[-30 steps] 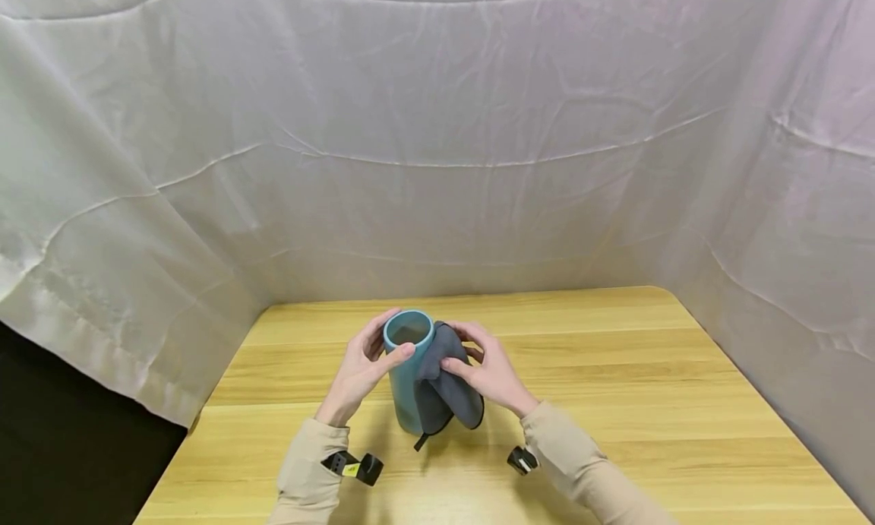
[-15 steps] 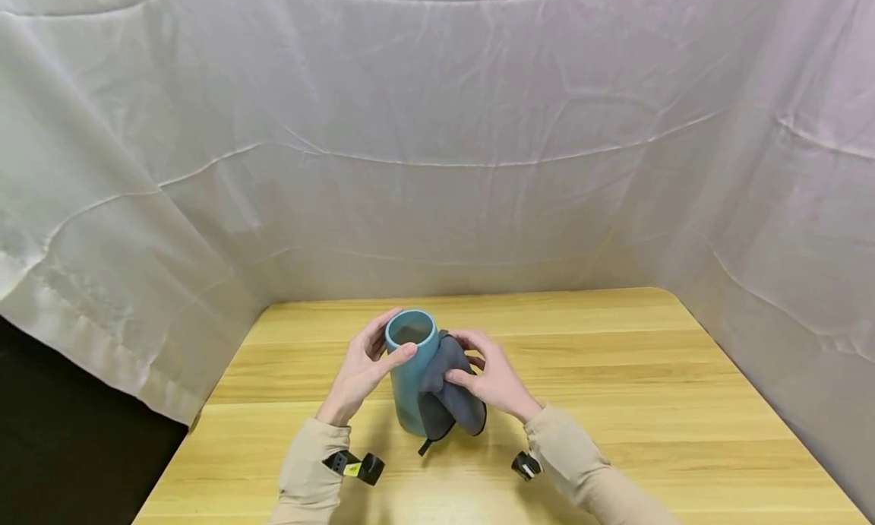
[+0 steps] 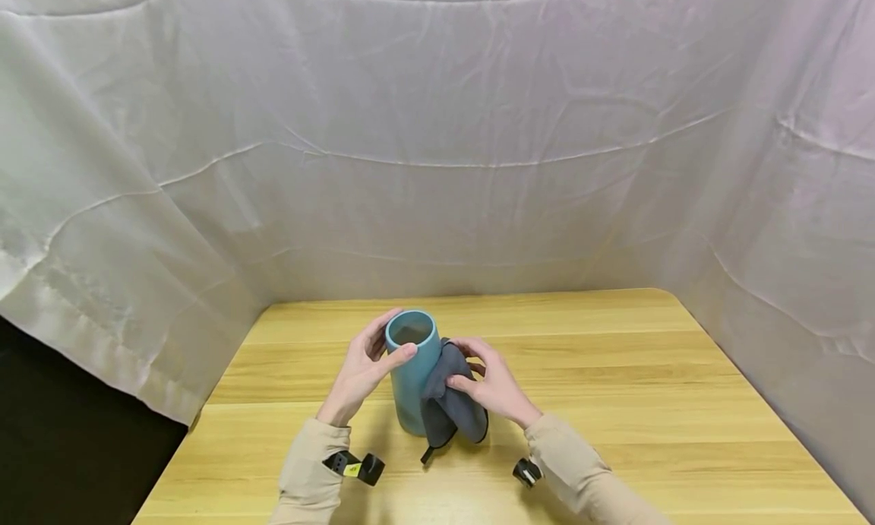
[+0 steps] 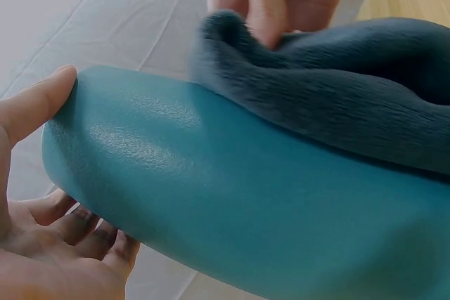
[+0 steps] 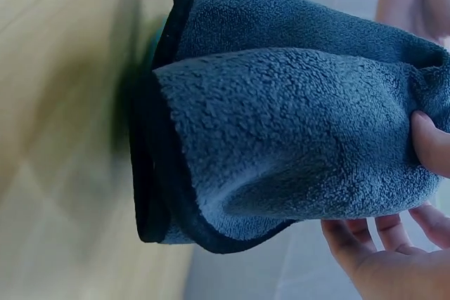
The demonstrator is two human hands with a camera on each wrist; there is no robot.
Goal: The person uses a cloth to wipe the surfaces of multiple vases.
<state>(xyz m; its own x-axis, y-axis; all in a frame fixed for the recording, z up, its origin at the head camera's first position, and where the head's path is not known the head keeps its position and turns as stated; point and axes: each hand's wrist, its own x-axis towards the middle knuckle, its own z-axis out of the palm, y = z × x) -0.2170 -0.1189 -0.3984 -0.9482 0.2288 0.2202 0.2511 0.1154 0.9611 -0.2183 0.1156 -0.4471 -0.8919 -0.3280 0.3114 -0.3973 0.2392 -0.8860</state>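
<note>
A tall blue vase (image 3: 408,388) with a round open mouth stands on the wooden table, left of the middle. My left hand (image 3: 361,369) grips it near the rim, thumb on the near side and fingers round the far left. Against the vase's right side lies a folded dark grey towel (image 3: 454,400), fuzzy with a black edge and a small hanging loop. My right hand (image 3: 494,381) pinches the towel between thumb and fingers. In the left wrist view the towel (image 4: 316,89) lies along the vase's smooth wall (image 4: 211,180).
The light wooden table (image 3: 649,403) stretches out to both sides and behind the vase. Pale grey curtains (image 3: 465,206) enclose its back and sides. A dark area (image 3: 61,434) shows beyond the table at the lower left.
My right hand and the towel have slid slightly down along the vase's side. The vase shifted a hair to the right; my left hand keeps its hold near the rim.
</note>
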